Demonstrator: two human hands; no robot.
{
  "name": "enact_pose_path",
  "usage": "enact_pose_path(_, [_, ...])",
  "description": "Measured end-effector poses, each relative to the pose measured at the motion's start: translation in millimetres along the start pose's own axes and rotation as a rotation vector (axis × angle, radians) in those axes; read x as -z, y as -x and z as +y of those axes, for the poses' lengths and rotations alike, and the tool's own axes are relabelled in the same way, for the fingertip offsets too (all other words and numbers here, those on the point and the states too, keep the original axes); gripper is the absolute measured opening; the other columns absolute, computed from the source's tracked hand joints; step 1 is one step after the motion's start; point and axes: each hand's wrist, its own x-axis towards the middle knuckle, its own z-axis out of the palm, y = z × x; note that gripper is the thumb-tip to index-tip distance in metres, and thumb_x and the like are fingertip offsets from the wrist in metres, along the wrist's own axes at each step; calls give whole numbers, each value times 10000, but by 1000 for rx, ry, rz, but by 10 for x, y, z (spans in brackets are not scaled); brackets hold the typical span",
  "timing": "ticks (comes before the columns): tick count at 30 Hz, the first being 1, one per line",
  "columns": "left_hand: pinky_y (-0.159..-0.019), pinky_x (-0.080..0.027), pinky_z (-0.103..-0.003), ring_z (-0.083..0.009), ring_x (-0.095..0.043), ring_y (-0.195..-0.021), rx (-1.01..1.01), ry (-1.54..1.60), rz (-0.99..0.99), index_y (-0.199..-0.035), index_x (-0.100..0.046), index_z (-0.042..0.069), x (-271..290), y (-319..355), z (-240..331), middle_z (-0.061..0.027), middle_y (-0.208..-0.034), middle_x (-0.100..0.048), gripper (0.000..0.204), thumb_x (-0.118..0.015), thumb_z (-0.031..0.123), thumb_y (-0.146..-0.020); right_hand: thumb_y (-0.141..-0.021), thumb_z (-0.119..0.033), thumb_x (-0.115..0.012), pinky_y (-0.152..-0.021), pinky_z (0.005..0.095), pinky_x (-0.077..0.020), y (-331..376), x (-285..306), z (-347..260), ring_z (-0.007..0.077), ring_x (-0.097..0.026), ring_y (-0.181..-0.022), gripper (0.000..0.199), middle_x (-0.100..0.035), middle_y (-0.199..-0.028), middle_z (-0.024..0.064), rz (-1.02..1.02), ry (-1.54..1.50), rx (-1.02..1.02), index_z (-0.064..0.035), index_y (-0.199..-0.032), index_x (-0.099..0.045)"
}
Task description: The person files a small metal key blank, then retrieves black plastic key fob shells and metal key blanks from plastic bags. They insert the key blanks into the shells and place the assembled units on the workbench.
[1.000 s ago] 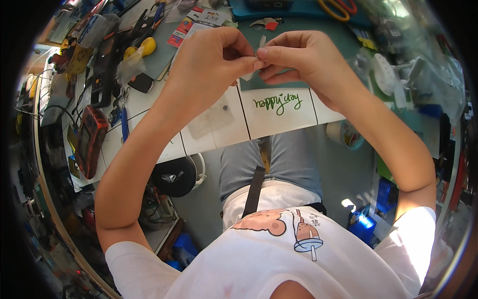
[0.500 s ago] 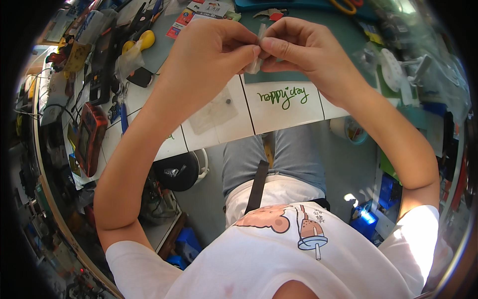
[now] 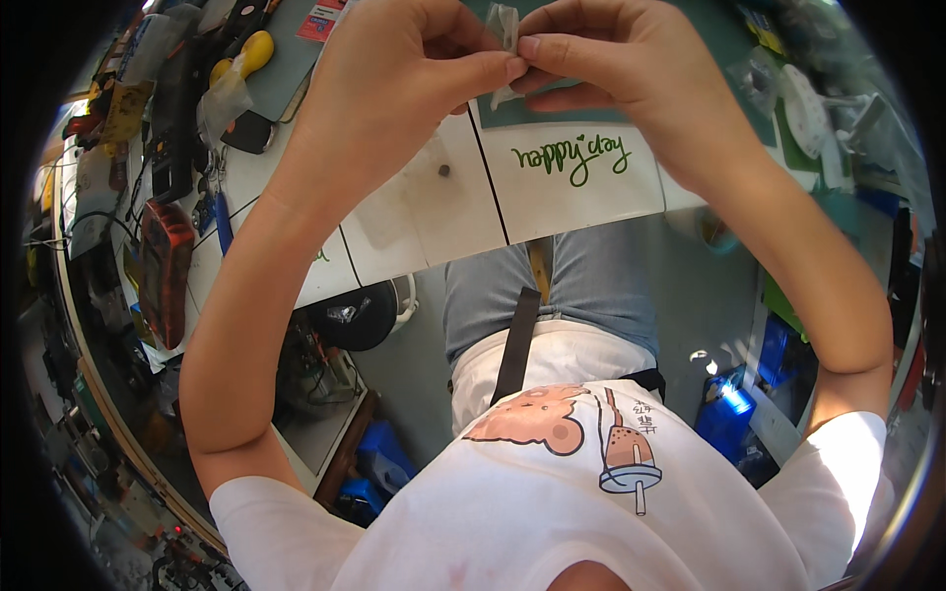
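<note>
**Clear plastic wrapper (image 3: 506, 28) pinched between 2 bare hands**

Compared with the 2 earlier views, both hands and the white surface (image 3: 581, 209) appear higher in the frame, which suggests a tilt of the head as much as a lift of the arms. The pinch itself differs little: the wrapper remains between the fingertips, so the handling appears to be still under way, with no sign of a release.

Position of the wrapper relative to the grip: the crumpled piece runs roughly upright through the meeting point of the 2 hands. Its upper part stands above the thumbs, near the top edge of the view; a shorter end shows below them. The left hand (image 3: 399, 74) grasps it between thumb and forefinger from the left. The right hand (image 3: 641, 64) grasps it likewise from the right, its thumb tip just beside the left thumb tip. Whether the wrapper contains anything cannot be told.

Surroundings: a green mat (image 3: 537, 116) lies below the right fingers in the view, beyond the green lettering (image 3: 576, 158) on the surface. To the left of the left forearm are a yellow-handled tool (image 3: 258, 49), blue-handled pliers (image 3: 223, 222) and an orange-and-black device (image 3: 168, 276).
</note>
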Motion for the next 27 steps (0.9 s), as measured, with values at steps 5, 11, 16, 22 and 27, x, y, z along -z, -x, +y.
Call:
enact_pose_path(5, [-616,-468,-298,-217,-628,-708,-92,-532,203,-825,-667,1,-123,76,348,-139,-767,-647,270,-681,253,-727,-825,-104,-623,-703,232,-526,88,24,-177,133,-638,-760,217,-655,-856,112,-44,-11,-2,85,-932,-623])
enact_pose_path(11, [-618,-471,-300,-227,-630,-664,18,-218,94,-802,-672,-5,-27,6,264,-140,-711,-645,249,-691,227,-713,-818,-112,-623,-684,229,-522,59,33,-187,115,-626,-732,205,-655,-833,103,-75,72,49,82,-884,-641])
enact_pose_path(16, [-581,-451,-275,-165,-597,-618,-100,-198,147,-795,-664,-22,-53,28,153,-118,-673,-634,221,-696,184,-720,-828,-99,-605,-666,226,-512,27,-62,-207,104,-616,-714,192,-653,-812,92,-1,150,6,83,-885,-636])
enact_pose_path(22, [-548,-405,-232,-92,-530,-599,83,106,148,-788,-661,-19,-18,10,141,-70,-633,-601,183,-700,147,-724,-864,-83,-564,-644,219,-472,14,-42,-106,87,-571,-693,155,-623,-753,59,2,252,230,68,-857,-598])
enact_pose_path(27, [-532,-410,-243,-125,-540,-573,-44,-149,198,-728,-634,2,-25,91,336,-50,-629,-573,134,-688,120,-694,-827,-94,-588,-604,237,-433,24,-26,-150,75,-519,-654,136,-590,-709,41,11,391,255,42,-827,-586])
